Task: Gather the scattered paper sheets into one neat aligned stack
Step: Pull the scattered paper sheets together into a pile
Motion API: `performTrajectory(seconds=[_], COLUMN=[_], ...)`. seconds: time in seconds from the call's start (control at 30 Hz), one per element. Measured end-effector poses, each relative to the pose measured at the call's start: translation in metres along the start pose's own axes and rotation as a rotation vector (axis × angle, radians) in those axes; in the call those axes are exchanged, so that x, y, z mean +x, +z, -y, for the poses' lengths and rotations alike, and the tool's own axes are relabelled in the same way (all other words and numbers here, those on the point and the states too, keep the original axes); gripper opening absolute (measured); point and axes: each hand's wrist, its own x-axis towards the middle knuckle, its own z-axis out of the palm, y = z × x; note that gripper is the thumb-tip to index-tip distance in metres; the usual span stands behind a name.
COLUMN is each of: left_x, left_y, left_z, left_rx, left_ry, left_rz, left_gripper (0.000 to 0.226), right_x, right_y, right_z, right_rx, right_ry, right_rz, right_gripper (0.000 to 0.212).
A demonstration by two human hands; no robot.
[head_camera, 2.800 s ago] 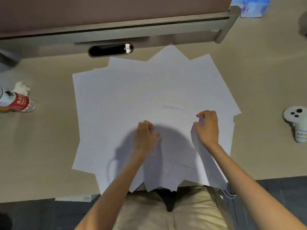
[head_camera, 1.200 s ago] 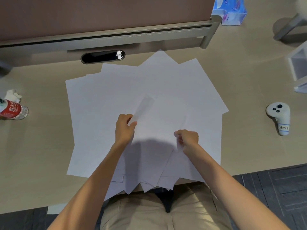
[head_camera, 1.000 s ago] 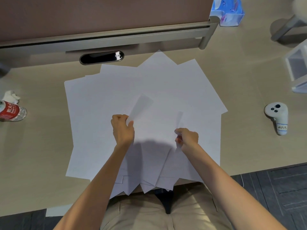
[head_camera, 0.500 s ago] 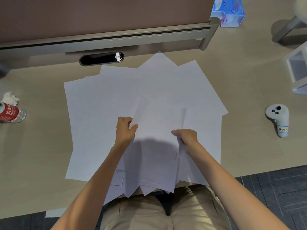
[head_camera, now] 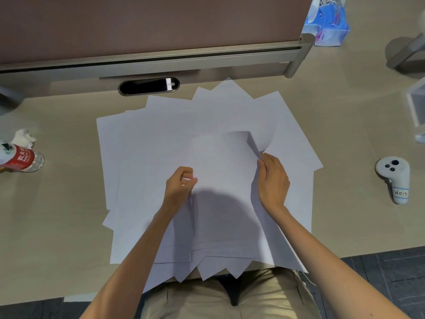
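White sheets (head_camera: 161,143) lie fanned over the middle of the tabletop (head_camera: 57,215), some hanging off its near edge. The left hand (head_camera: 180,187) pinches the top ones' left edge, and the right hand (head_camera: 272,180) pinches their curled-up right edge.

white paper sheets (head_camera: 161,143), beige desk (head_camera: 57,222)

Beige counter (head_camera: 57,215). White sheets (head_camera: 161,139) fanned over its middle, overlapping, near corners hanging past the front edge. Far left: bottle (head_camera: 23,158) on its side, red label, crumpled tissue (head_camera: 24,137) just behind it. Right: white controller (head_camera: 394,178), well apart from the sheets. Back: oval cable slot (head_camera: 148,86). Far right corner: blue pack (head_camera: 331,26). Right edge: clear box (head_camera: 417,111), cut off.
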Motion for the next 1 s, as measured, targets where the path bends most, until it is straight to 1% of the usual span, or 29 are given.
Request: performTrajectory(seconds=[0.03,0.1,0.13,0.2,0.23,0.3,0.33,0.37,0.43,0.5,0.6,0.7,0.8,0.87,0.93,1.0], left_x=[0.0,0.002,0.003,0.006,0.007,0.009,0.01,0.011,0.011,0.011,0.016,0.028,0.044,0.05,0.053,0.056], left_y=[-0.001,-0.007,-0.011,-0.021,-0.026,-0.033,-0.036,-0.038,-0.04,-0.042,-0.047,-0.051,-0.049,-0.044,-0.039,-0.037], left_z=[0.001,0.004,0.005,0.01,0.014,0.02,0.022,0.024,0.024,0.021,0.013,-0.003,-0.018,-0.027,-0.031,-0.035], left_rx=[0.007,0.13,0.239,0.435,0.492,0.551,0.577,0.611,0.675,0.648,0.434,0.299,0.272,0.328,0.414,0.401], left_ry=[0.015,0.081,0.099,0.033,-0.024,-0.12,-0.147,-0.156,-0.144,-0.113,-0.063,-0.077,-0.132,-0.166,-0.191,-0.24], left_rz=[-0.046,-0.204,-0.285,-0.379,-0.387,-0.342,-0.308,-0.282,-0.27,-0.32,-0.424,-0.435,-0.407,-0.366,-0.307,-0.276], left_gripper=[0.025,0.039,0.044,0.057,0.064,0.075,0.078,0.079,0.078,0.07,0.052,0.042,0.043,0.048,0.052,0.054], right_x=[0.004,0.014,0.019,0.026,0.028,0.029,0.027,0.024,0.016,0.008,0.005,0.01,0.013,0.014,0.015,0.016], right_y=[-0.001,-0.004,-0.005,-0.006,-0.007,-0.007,-0.006,-0.005,-0.001,0.002,0.006,0.008,0.009,0.01,0.011,0.011], right_z=[0.001,0.004,0.004,0.002,0.001,-0.002,-0.004,-0.005,-0.007,-0.007,-0.006,-0.005,-0.004,-0.005,-0.005,-0.004], right_rx=[0.122,0.359,0.413,0.419,0.41,0.419,0.411,0.391,0.37,0.385,0.416,0.53,0.663,0.727,0.748,0.729], right_ry=[0.035,0.147,0.191,0.227,0.248,0.341,0.386,0.427,0.505,0.581,0.653,0.747,0.83,0.859,0.859,0.844], right_rz=[0.02,0.062,0.076,0.093,0.097,0.118,0.142,0.168,0.192,0.167,0.084,-0.001,-0.038,-0.029,0.005,0.05], right_gripper=[0.029,0.037,0.04,0.04,0.037,0.028,0.027,0.031,0.04,0.041,0.042,0.044,0.047,0.048,0.048,0.048])
